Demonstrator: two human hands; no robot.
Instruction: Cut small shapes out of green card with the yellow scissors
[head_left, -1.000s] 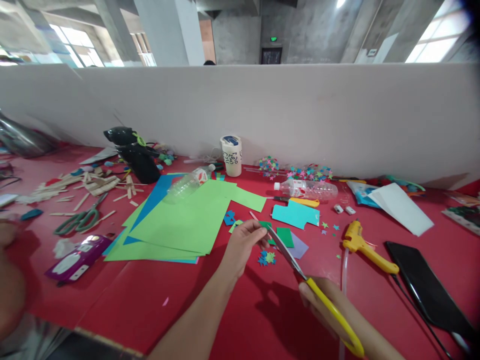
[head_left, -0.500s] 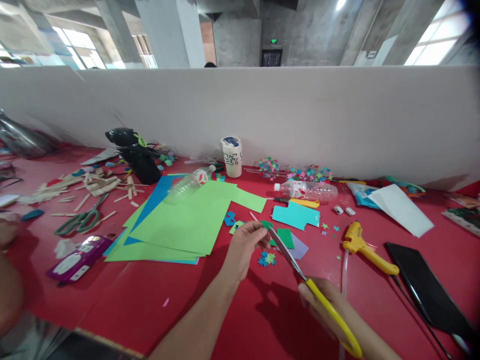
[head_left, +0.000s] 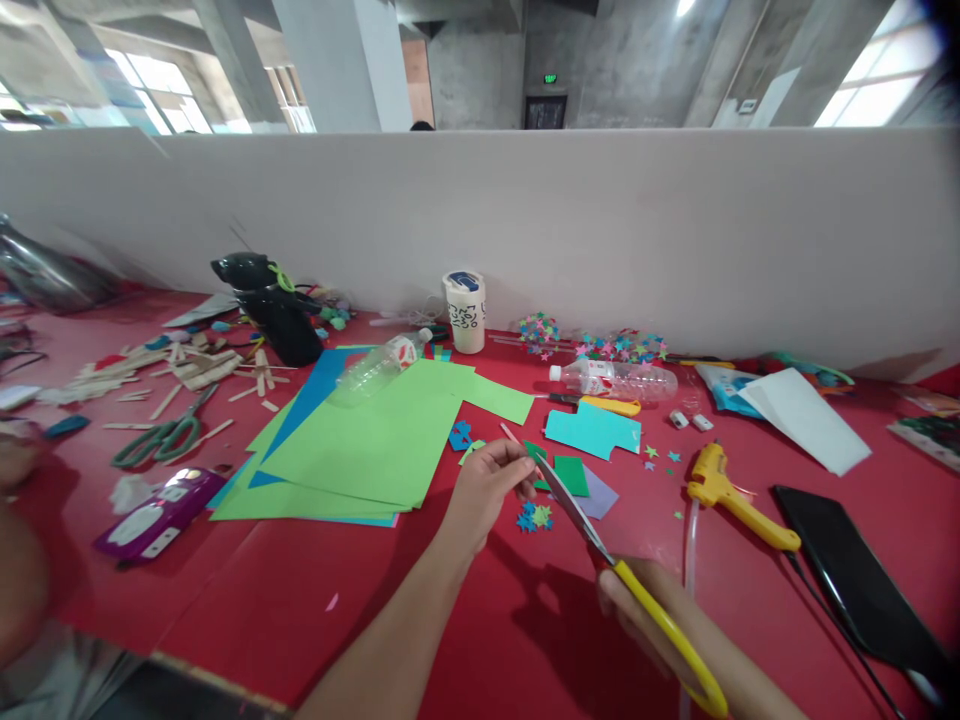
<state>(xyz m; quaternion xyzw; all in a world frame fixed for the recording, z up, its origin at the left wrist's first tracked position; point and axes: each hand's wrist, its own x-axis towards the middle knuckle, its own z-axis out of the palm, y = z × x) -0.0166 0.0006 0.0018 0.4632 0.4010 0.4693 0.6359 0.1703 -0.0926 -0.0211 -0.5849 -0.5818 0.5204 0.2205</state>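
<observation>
My right hand (head_left: 637, 605) grips the yellow handles of a pair of scissors (head_left: 667, 625). Their metal blades point up and left, the tips beside the fingers of my left hand (head_left: 499, 475). Those fingers are pinched on a small piece of green paper (head_left: 535, 453), partly hidden behind fingers and blades. Close by on the table lie a darker green paper rectangle (head_left: 571, 476), a lilac paper piece (head_left: 601, 494) and a small pile of blue and light green paper stars (head_left: 535, 516).
Light green sheets (head_left: 367, 440) lie at left. A yellow glue gun (head_left: 739, 500) with its cord and a black tablet-like slab (head_left: 847, 570) lie at right. Plastic bottles (head_left: 615, 380), a cup (head_left: 465, 312) and a white partition (head_left: 480, 210) stand behind. Another person's arm (head_left: 19, 580) shows at far left.
Almost nothing differs. The view has shifted very slightly; both hands and the scissors keep nearly the same position.
</observation>
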